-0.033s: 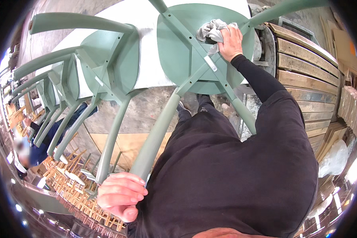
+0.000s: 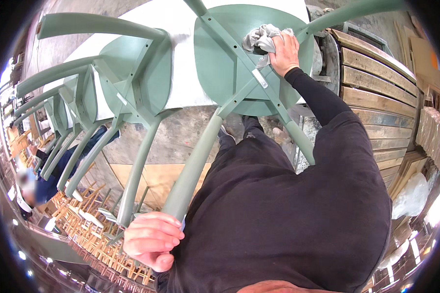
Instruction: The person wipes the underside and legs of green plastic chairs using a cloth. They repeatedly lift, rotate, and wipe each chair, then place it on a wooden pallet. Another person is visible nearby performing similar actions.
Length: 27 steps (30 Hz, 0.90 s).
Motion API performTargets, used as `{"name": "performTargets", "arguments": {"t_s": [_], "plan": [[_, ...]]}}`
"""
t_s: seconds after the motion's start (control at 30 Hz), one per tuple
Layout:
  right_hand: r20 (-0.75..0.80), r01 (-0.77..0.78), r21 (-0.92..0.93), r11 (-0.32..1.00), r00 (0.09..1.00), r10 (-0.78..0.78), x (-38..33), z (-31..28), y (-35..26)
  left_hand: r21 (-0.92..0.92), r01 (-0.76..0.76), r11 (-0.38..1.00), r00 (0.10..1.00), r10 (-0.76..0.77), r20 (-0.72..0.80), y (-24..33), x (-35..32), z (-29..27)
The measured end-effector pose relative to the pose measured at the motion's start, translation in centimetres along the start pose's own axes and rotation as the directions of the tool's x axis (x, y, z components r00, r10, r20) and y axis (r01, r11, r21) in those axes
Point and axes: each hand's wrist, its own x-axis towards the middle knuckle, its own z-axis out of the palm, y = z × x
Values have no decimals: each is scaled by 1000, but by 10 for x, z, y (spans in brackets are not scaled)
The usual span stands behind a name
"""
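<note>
A green chair stands upside down in front of me, the underside of its round seat point(image 2: 220, 73) facing up. Crossed rails point(image 2: 242, 56) join its legs. My right hand point(image 2: 284, 52) is closed around a crumpled grey-white rag point(image 2: 262, 39), pressed against the underside near the far right leg. At the near left, my left hand point(image 2: 153, 240) has its fingers curled round the tip of a chair leg point(image 2: 193, 168). Something small and pale shows beside those fingertips, too little to name. The hand hides the leg's very end.
More upturned green chairs point(image 2: 137, 80) line the white-covered table point(image 2: 183, 73) on the left. Wooden slats point(image 2: 376, 95) are stacked at right. Another person point(image 2: 46, 188) bends at far left, near many bare wooden chair frames point(image 2: 95, 224). A plastic-wrapped bundle point(image 2: 410, 195) lies lower right.
My left hand and the leg tip have shifted very slightly to the right. The right hand and the rag look the same.
</note>
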Motion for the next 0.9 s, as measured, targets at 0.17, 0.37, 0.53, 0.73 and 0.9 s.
{"name": "performTargets", "arguments": {"t_s": [0.17, 0.37, 0.53, 0.73, 0.9], "plan": [[4, 16, -44, 999, 1000, -15, -5, 6, -3, 31, 47, 998, 998, -46, -44, -15, -32, 9], [-37, 31, -43, 999, 999, -33, -1, 4, -5, 63, 187, 980, 970, -174, -171, -23, -55, 19], [-22, 35, 4, 999, 999, -35, -12, -2, -7, 46, 242, 969, 951, -228, -207, -23, -57, 22], [234, 359, 240, 902, 880, -413, -114, -20, -45, 41, 253, 967, 931, -232, -282, -19, -52, 27], [154, 322, 164, 933, 925, -346, -12, 21, -102, 6, 261, 965, 926, -249, -284, -17, -50, 28]]}}
